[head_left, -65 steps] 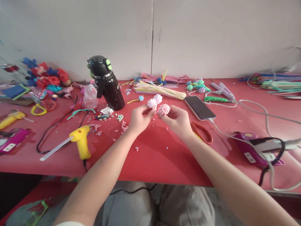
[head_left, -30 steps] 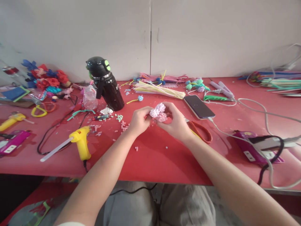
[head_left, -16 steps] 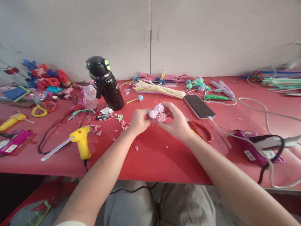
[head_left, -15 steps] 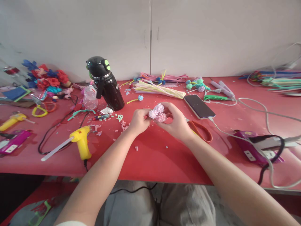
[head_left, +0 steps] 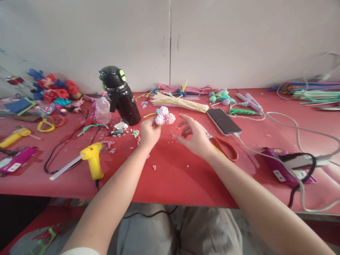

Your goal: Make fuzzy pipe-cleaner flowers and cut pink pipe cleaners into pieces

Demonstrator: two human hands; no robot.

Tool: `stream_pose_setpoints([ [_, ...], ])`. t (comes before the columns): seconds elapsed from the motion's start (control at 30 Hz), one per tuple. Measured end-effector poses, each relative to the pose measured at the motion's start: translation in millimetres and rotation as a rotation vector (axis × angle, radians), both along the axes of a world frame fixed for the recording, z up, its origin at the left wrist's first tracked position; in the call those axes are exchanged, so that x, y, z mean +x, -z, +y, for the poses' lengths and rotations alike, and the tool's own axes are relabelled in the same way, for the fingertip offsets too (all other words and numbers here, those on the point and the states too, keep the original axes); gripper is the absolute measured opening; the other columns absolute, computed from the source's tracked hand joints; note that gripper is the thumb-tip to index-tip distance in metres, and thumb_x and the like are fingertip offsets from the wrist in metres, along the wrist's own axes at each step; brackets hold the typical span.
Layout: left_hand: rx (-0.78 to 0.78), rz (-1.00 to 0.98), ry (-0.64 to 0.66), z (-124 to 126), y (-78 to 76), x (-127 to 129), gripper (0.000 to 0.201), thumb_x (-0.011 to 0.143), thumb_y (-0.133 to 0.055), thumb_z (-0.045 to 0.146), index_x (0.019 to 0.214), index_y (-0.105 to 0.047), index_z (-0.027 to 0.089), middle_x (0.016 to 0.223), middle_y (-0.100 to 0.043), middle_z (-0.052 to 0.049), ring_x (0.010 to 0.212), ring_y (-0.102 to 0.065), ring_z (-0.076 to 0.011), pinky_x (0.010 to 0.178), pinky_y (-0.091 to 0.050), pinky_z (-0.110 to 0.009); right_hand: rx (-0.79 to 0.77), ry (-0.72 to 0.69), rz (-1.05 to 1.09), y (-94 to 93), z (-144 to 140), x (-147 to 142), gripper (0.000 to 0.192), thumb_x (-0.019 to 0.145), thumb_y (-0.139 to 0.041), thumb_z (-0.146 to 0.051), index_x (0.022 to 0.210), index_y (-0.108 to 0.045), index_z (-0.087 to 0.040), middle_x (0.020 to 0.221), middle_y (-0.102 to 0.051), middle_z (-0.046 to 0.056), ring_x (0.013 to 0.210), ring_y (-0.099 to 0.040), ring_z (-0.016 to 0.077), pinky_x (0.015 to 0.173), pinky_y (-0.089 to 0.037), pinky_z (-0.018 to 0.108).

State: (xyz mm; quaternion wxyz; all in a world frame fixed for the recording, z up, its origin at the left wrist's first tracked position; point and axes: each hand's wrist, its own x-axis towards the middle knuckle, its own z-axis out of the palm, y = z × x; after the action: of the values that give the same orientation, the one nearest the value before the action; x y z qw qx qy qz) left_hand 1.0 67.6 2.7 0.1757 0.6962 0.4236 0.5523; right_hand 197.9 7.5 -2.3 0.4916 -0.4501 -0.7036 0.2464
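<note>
A fluffy pink and pale lilac pipe-cleaner flower [head_left: 164, 116] is pinched in my left hand [head_left: 151, 132], raised over the red table. My right hand [head_left: 195, 136] is apart from the flower, to its right, with fingers spread and nothing in them. Just right of that hand lie orange-handled scissors [head_left: 227, 148], partly covered by it. Behind the flower shows the yellow stem [head_left: 149, 115] of a small blue piece, mostly hidden. Pink and green pipe-cleaner snippets [head_left: 135, 133] are scattered left of my left hand.
A black bottle [head_left: 123, 102] stands at back left, near a yellow glue gun [head_left: 92, 159]. Pale pipe cleaners [head_left: 180, 102] lie at the back. On the right are a phone [head_left: 224, 121] with a white cable and a purple power strip [head_left: 281, 166].
My right hand has let go of the flower and its fingers have opened. My left hand has moved a little left with the flower, which has turned.
</note>
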Motion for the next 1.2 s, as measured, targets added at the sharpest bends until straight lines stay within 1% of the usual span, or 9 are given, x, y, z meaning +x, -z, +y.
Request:
stream_pose_setpoints([
  [0.07,-0.006,-0.005,-0.014,2,2.7,0,0.015,0.081,-0.070,0.029,0.072,-0.069,0.018,0.064,-0.065,-0.002,0.071,-0.064,-0.0206,0.074,-0.051,-0.031,0.002,-0.001,-0.031,-0.4,-1,-1,0.065,0.084,-0.074,-0.033,0.145,-0.054,-0.021,0.114,-0.069,0.010,0.071,-0.062,0.0152,0.071,-0.060,0.036],
  [0.17,-0.036,0.004,-0.020,6,5.2,0,0.017,0.083,-0.072,0.034,0.076,-0.072,0.017,0.065,-0.068,-0.003,0.070,-0.065,-0.0208,0.073,-0.052,-0.031,0.010,-0.011,-0.073,-0.1,0,-1,0.047,0.086,-0.071,-0.033,0.131,-0.065,-0.021,0.108,-0.069,0.009,0.071,-0.063,0.0156,0.071,-0.060,0.036],
  [0.33,-0.141,0.032,-0.006,18,-2.5,-17,0.026,0.088,-0.072,0.042,0.080,-0.073,0.017,0.081,-0.078,-0.009,0.077,-0.071,-0.0227,0.075,-0.054,-0.031,0.033,0.024,-0.099,0.9,4,4,0.029,0.088,-0.068,-0.033,0.114,-0.072,-0.020,0.098,-0.070,0.008,0.070,-0.064,0.0163,0.071,-0.059,0.036],
  [0.47,-0.185,0.064,-0.177,30,-11.3,-44,0.028,0.093,-0.066,0.038,0.073,-0.069,0.019,0.077,-0.077,-0.008,0.073,-0.071,-0.0211,0.077,-0.053,-0.031,0.035,0.062,-0.102,-0.2,5,8,0.027,0.089,-0.065,-0.033,0.112,-0.072,-0.020,0.098,-0.072,0.008,0.075,-0.066,0.0183,0.075,-0.058,0.037],
  [0.6,-0.242,0.118,-0.264,35,-12.3,-58,0.028,0.095,-0.060,0.036,0.072,-0.063,0.020,0.074,-0.075,-0.006,0.065,-0.067,-0.0190,0.070,-0.049,-0.030,0.024,0.061,-0.102,-1.3,4,8,0.026,0.089,-0.064,-0.033,0.110,-0.072,-0.019,0.099,-0.073,0.009,0.077,-0.068,0.0191,0.075,-0.058,0.037],
  [0.7,-0.246,0.252,-0.291,36,-8.5,-59,0.025,0.093,-0.059,0.028,0.070,-0.063,0.021,0.077,-0.076,-0.008,0.068,-0.067,-0.0209,0.070,-0.047,-0.031,0.011,0.042,-0.100,-1.8,3,6,0.024,0.089,-0.063,-0.030,0.108,-0.072,-0.020,0.096,-0.073,0.008,0.074,-0.068,0.0182,0.073,-0.058,0.036],
  [0.9,-0.292,0.469,-0.326,36,-4.8,-56,0.011,0.085,-0.065,0.017,0.077,-0.071,0.022,0.077,-0.077,-0.011,0.081,-0.070,-0.0274,0.071,-0.044,-0.030,-0.001,0.018,-0.093,0.4,4,4,0.025,0.089,-0.064,-0.031,0.108,-0.072,-0.018,0.094,-0.073,0.009,0.073,-0.068,0.0182,0.072,-0.058,0.035],
  [1.03,-0.366,0.668,-0.398,31,-11.3,-54,0.017,0.087,-0.060,0.014,0.087,-0.076,0.020,0.093,-0.078,-0.014,0.090,-0.070,-0.0287,0.072,-0.044,-0.031,-0.025,0.014,-0.107,3.2,5,4,0.026,0.089,-0.064,-0.032,0.109,-0.072,-0.017,0.095,-0.073,0.009,0.071,-0.067,0.0177,0.071,-0.058,0.035],
  [1.2,-0.440,0.765,-0.436,25,-19.3,-52,0.023,0.091,-0.055,0.014,0.086,-0.077,0.020,0.106,-0.076,-0.015,0.101,-0.070,-0.0302,0.075,-0.046,-0.033,-0.048,0.007,-0.115,4.3,4,5,0.025,0.090,-0.063,-0.032,0.109,-0.071,-0.018,0.096,-0.073,0.008,0.074,-0.068,0.0175,0.071,-0.058,0.033],
])
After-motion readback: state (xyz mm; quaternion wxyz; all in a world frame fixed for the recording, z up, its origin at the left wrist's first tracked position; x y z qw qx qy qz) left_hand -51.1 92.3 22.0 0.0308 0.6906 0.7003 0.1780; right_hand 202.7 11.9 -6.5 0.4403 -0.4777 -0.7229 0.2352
